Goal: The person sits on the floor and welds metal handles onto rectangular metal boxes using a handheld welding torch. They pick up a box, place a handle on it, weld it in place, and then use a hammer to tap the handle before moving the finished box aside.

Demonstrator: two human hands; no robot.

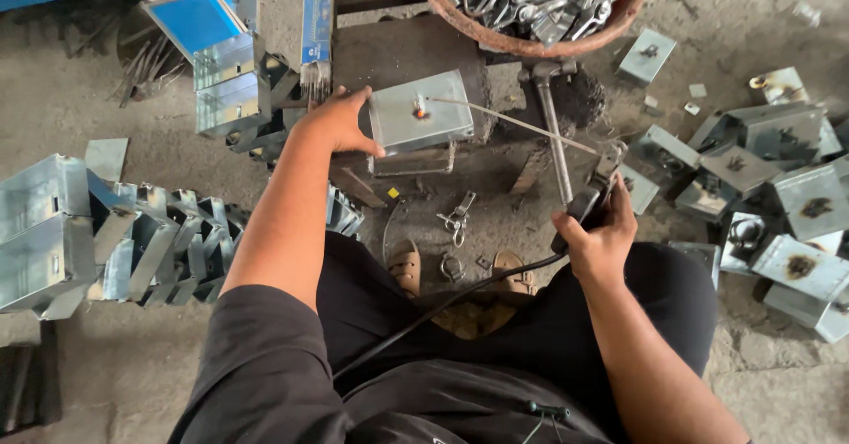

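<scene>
Steadying metal box (420, 113) w/ left hand (339, 122) flat on its left edge, right hand (598, 236) fisted round holder (592, 195), rod (513, 124) slanting up-left onto box top.

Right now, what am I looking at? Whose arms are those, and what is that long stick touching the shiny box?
The camera sits on a person's head, looking down at their own arms and lap. The left hand steadies a shiny metal box on a dark stand. The right hand grips a welding holder with a black cable. The holder clamps a thin rod, whose tip glows on the box. More metal boxes lie on the dusty floor, and a rusty bowl holds metal hooks.
</scene>
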